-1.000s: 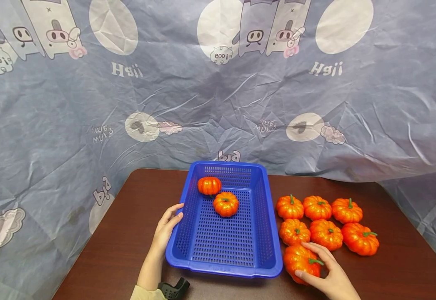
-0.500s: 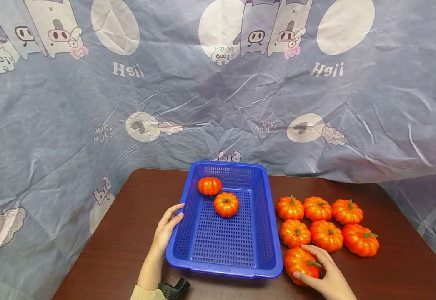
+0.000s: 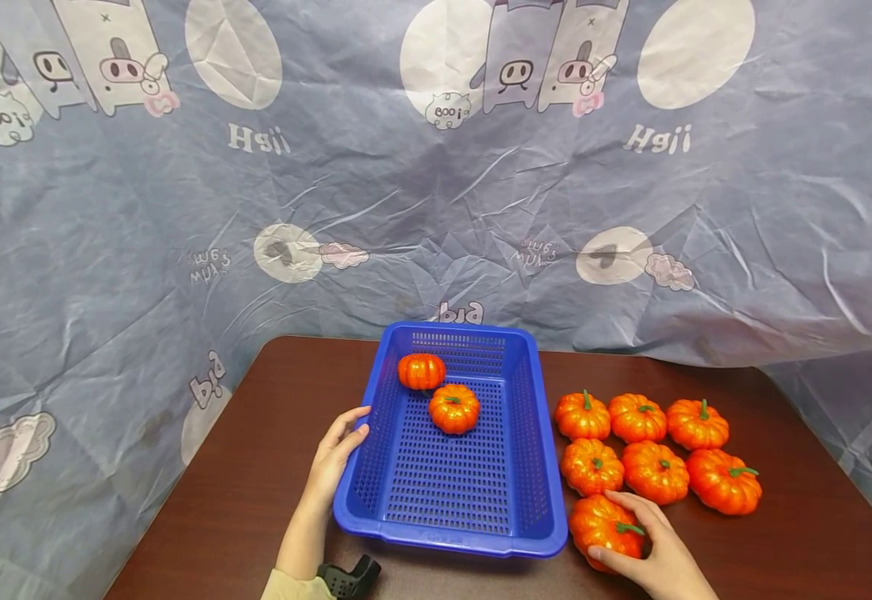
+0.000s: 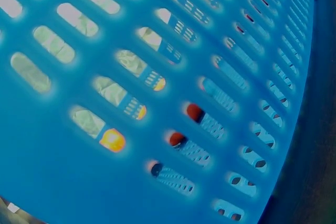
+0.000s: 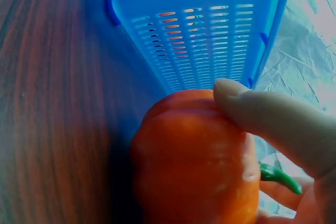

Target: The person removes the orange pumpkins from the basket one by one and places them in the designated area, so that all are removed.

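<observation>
My left hand (image 3: 333,457) holds the left rim of a blue plastic basket (image 3: 447,540), its finger and thumb tips at the edge. Inside it lie two small orange pumpkins, one on its side (image 3: 421,372) and one upright (image 3: 454,409). Right of the basket, my right hand (image 3: 652,546) grips another pumpkin (image 3: 603,529) with a green stem, thumb on the near side and fingers on the far side. The right wrist view shows this pumpkin (image 5: 194,166) large beside the perforated wall. Only the basket's slotted wall (image 4: 79,156) fills most of the left wrist view.
Several more pumpkins (image 3: 655,472) stand in two rows right of the basket on the dark brown table (image 3: 241,467). A black band (image 3: 349,577) sits by the left wrist. Behind the table hangs a grey-blue printed cloth (image 3: 436,192).
Both hands keep nearly the same places, the left at the basket rim and the right on the pumpkin. The whole head view has shifted slightly.
</observation>
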Available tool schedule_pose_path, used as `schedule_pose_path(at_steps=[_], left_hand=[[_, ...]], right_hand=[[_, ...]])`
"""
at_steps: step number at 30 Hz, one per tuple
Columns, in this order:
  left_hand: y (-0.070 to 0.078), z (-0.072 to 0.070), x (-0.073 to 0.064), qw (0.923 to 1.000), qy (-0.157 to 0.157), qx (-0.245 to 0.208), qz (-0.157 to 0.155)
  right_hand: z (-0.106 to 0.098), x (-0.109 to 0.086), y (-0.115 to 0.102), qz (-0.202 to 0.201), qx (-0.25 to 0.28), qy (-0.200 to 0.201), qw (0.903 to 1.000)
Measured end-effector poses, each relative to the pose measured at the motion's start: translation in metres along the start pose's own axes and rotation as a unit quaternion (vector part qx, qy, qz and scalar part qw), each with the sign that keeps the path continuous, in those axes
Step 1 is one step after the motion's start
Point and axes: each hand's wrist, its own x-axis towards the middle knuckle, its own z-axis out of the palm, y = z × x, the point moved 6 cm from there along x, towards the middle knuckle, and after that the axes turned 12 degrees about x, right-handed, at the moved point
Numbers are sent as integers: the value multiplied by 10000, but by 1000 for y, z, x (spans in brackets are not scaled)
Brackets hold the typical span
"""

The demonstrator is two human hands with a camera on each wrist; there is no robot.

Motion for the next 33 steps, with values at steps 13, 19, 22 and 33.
schedule_pose_path(at_steps=[13,19,22,33], left_hand=[[0,0,0,10000,-13,-30,14],[0,-1,0,10000,-24,-27,18],[0,-1,0,10000,-42,-41,32],[0,0,1,10000,4,-69,12]], right_hand=[[-14,7,-21,-126,-369,-403,9984],[-28,20,-43,-621,-428,-173,9970],[-34,27,-56,-793,-370,-129,9961],[-44,52,-90,-554,117,-417,9975]])
